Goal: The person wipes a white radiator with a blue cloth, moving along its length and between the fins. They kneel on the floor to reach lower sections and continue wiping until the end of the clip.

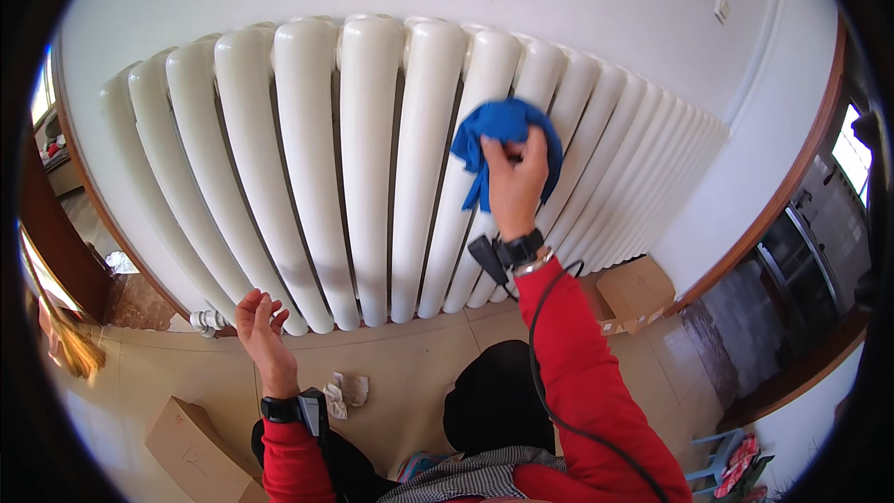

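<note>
A long white column radiator [370, 154] runs along the wall in front of me. My right hand [520, 175] grips a bunched blue cloth [504, 119] against the radiator's columns, right of the middle. Lower on the left, my left hand [260, 332] is raised with loosely curled fingers and nothing in it. It appears in front of the radiator's lower left end, near the white valve [207, 322]; whether it touches a column I cannot tell. Both wrists wear black straps with small devices, and a black cable follows my right sleeve.
Crumpled white tissues [346, 392] lie on the tiled floor [412, 370] between my knees. One cardboard box [199, 454] is at lower left, another [634, 290] under the radiator's right end. A straw broom [78, 346] stands far left. A blue stool [719, 457] bearing cloths is at lower right.
</note>
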{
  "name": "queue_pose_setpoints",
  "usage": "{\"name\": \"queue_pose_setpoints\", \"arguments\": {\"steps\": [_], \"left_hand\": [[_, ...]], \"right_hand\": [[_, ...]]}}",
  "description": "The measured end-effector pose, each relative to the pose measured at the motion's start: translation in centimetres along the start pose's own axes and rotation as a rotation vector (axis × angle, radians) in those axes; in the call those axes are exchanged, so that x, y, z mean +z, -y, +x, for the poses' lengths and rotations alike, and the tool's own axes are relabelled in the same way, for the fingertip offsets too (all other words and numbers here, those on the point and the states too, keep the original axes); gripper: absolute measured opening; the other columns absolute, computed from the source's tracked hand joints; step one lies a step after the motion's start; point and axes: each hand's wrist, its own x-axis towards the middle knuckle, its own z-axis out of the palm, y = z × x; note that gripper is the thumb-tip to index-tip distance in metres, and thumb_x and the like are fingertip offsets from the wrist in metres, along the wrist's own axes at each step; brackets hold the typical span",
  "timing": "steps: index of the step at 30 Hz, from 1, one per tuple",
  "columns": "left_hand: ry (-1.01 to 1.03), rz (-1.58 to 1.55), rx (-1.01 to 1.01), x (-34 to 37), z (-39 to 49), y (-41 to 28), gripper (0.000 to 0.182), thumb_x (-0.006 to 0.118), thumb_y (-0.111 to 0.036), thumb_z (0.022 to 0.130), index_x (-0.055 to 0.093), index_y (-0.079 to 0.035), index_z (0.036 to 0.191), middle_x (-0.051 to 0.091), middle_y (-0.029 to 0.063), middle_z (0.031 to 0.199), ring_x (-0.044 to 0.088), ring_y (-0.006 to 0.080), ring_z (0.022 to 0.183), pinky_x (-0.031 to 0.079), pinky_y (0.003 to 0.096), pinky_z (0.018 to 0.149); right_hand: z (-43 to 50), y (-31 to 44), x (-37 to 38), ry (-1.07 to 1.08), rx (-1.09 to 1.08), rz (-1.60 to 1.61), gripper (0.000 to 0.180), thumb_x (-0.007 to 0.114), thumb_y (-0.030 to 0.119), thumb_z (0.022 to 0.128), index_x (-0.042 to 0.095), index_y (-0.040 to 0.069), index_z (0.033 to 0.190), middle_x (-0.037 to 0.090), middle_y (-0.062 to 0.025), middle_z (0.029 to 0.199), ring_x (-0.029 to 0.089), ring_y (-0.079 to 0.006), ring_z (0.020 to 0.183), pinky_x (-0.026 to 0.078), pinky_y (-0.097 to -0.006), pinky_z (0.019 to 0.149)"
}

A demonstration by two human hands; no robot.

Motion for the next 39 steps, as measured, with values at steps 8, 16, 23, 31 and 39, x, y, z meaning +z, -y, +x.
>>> {"name": "queue_pose_setpoints", "arguments": {"steps": [8,16,23,31,39], "left_hand": [[-0.002,0.010,0.002,0.1,-0.2,-0.3,0.021,0.063,-0.014,0.098,0.059,-0.006,0.118,0.061,0.0031,0.110,0.061,0.0142,0.094,0.052,0.0301,0.081],[0.015,0.007,0.017,0.1,-0.2,-0.2,0.020,0.063,-0.014,0.098,0.059,-0.005,0.117,0.061,0.0029,0.109,0.061,0.0139,0.094,0.052,0.0301,0.080],[0.022,-0.004,0.013,0.0,-0.2,-0.2,0.021,0.063,-0.014,0.099,0.059,-0.005,0.117,0.061,0.0031,0.109,0.061,0.0139,0.094,0.052,0.0300,0.080],[-0.003,-0.022,0.000,-0.3,-0.1,-0.7,0.021,0.064,-0.013,0.098,0.059,-0.005,0.117,0.061,0.0029,0.108,0.061,0.0134,0.093,0.052,0.0292,0.079],[-0.001,-0.038,0.017,-0.6,0.0,-1.3,0.021,0.064,-0.013,0.098,0.060,-0.004,0.117,0.062,0.0034,0.108,0.062,0.0148,0.095,0.052,0.0302,0.081]], "right_hand": [[-0.2,-0.6,-1.1,0.103,0.022,-0.093,0.035,0.078,0.005,0.083,0.060,-0.002,0.112,0.061,-0.0096,0.090,0.063,-0.0176,0.070,0.053,-0.0319,0.065],[9.1,5.8,1.4,-0.011,-0.311,-0.236,0.038,0.080,0.013,0.084,0.061,0.002,0.114,0.055,-0.0092,0.095,0.058,-0.0233,0.077,0.051,-0.0373,0.069],[8.5,5.9,2.8,0.006,-0.532,-0.440,0.021,0.077,0.013,0.085,0.070,0.005,0.103,0.058,-0.0078,0.093,0.059,-0.0231,0.074,0.049,-0.0359,0.067],[1.9,2.9,1.2,0.130,-0.537,-0.414,0.019,0.076,0.004,0.081,0.070,0.006,0.100,0.061,-0.0093,0.092,0.062,-0.0240,0.069,0.051,-0.0354,0.063],[6.7,5.1,2.1,0.063,-0.549,-0.392,0.030,0.080,0.010,0.082,0.068,0.004,0.109,0.058,-0.0089,0.090,0.059,-0.0232,0.073,0.051,-0.0345,0.066]]}}
